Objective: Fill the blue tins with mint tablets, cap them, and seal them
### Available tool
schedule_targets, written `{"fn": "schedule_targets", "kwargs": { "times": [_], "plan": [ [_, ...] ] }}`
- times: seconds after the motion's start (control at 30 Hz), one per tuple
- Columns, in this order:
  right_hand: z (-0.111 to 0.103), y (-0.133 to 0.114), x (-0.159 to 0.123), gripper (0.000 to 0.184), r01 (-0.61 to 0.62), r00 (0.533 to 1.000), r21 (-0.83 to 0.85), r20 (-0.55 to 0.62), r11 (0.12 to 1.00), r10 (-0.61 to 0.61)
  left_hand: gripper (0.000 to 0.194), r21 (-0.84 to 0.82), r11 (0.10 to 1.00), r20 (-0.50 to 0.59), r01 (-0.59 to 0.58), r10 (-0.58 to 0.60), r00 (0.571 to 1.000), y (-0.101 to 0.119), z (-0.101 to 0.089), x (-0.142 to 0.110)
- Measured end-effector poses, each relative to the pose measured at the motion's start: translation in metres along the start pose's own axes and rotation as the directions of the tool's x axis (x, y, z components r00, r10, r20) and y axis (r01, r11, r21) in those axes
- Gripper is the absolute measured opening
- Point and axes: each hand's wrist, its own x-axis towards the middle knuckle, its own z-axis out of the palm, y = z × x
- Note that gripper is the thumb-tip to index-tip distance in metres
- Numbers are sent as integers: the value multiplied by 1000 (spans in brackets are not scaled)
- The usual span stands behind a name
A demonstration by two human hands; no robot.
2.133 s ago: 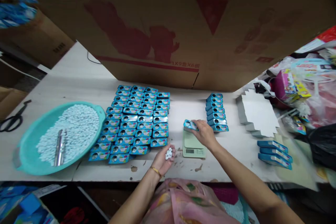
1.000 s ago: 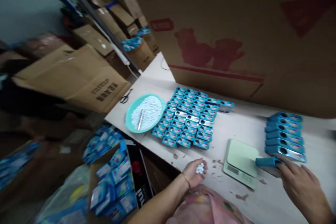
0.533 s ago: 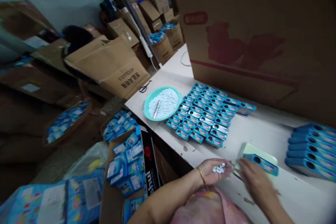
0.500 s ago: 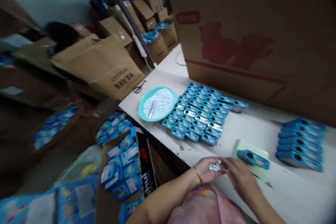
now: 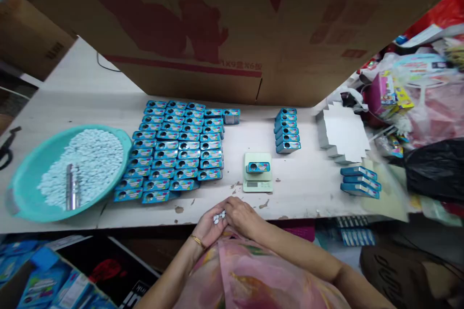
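Note:
My left hand (image 5: 206,228) is cupped at the table's front edge, around a few small white tablets (image 5: 219,217). Against it rests my right hand (image 5: 242,215), its fingers bent over the left palm; what they pinch, if anything, is hidden. Just beyond stands a pale green scale (image 5: 258,186) carrying one blue tin (image 5: 258,167). To the left, a turquoise basin (image 5: 27,174) holds a heap of white tablets (image 5: 101,152) with a shiny metal tube (image 5: 72,188) lying on them. Rows of blue tins (image 5: 174,154) stand between basin and scale.
A large cardboard box (image 5: 232,24) walls off the table's back. Right of the scale are a row of blue tins (image 5: 287,131), a white stack of card (image 5: 344,133) and several flat tins (image 5: 360,182). Bagged goods (image 5: 431,101) crowd the far right; dark scissors (image 5: 6,149) lie far left.
My view has swung right, bringing the scale to the middle and the right end of the table into sight. Both hands stay together, with the tablets still in the left palm.

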Motion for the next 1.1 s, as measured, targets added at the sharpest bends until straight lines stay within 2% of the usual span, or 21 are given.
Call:
{"fn": "schedule_targets", "kwargs": {
  "times": [0.13,0.23,0.4,0.5,0.6,0.73,0.9,1.0,1.1],
  "plan": [
    [-2,7,-1,20,11,999,36,-49,999,-10,29,43,999,59,8,-10,998,3,9,6],
    [-16,20,-2,24,13,986,175,-165,985,17,29,45,999,85,-11,7,996,8,23,11],
    [-51,52,1,20,-30,910,371,-374,928,179,29,60,998,156,-17,8,988,18,56,23],
    [-65,74,6,17,-84,858,358,-449,930,250,30,61,998,151,-15,5,989,23,72,33],
    [-71,91,13,16,-129,853,290,-455,948,255,34,64,998,121,-21,14,993,25,81,42],
    [-71,99,18,16,-144,868,238,-435,960,238,35,54,997,84,-55,50,995,29,79,46],
    [-70,98,16,18,-113,843,326,-469,939,265,33,-9,997,30,-75,76,997,31,66,35],
    [-72,101,12,17,-75,802,433,-508,898,313,32,-45,996,-40,-77,75,996,31,57,27],
    [-75,107,3,13,-61,712,600,-534,798,456,28,-43,995,-112,-89,84,990,32,45,19]
  ]
}}
